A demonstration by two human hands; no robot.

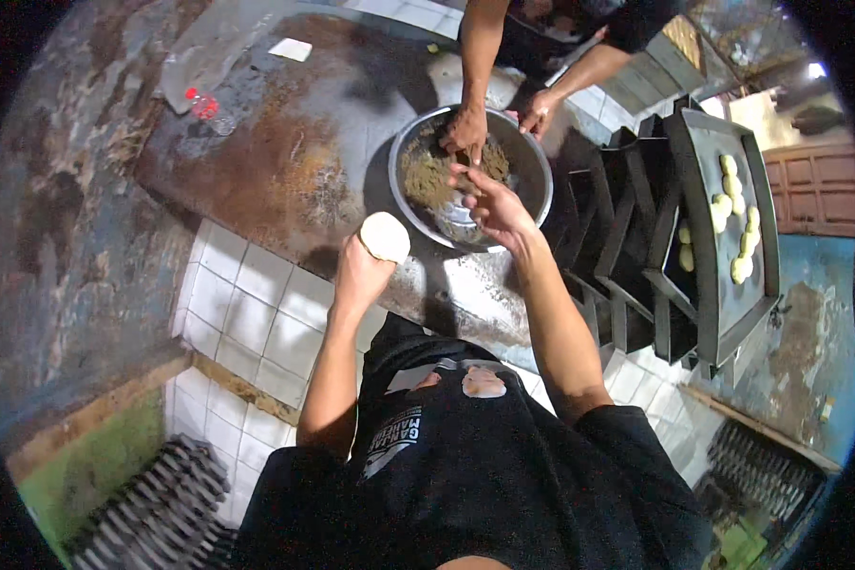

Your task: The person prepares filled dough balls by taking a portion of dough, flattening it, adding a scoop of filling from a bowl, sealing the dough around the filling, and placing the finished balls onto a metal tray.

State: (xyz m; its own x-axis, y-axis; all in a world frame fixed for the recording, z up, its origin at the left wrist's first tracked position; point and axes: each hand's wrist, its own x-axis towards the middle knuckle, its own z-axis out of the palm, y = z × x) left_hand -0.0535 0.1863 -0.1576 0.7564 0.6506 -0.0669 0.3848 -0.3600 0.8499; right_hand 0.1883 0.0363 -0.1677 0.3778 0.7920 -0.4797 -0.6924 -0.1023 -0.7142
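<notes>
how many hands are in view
4: the person's left hand, holding a pale dough round; their right hand, over the metal bowl; a co-worker's hand inside it, and the co-worker's other hand near its rim.

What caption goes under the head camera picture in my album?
Left hand holding a pale doughy disc; right hand and a co-worker's hand at a metal bowl.

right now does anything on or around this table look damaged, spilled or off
The tabletop looks worn: rusty-brown patches break up its grey surface left of the metal bowl. The blue wall at right also looks damaged, with a patch where paint seems missing. I can't make out a clear spill.
</notes>
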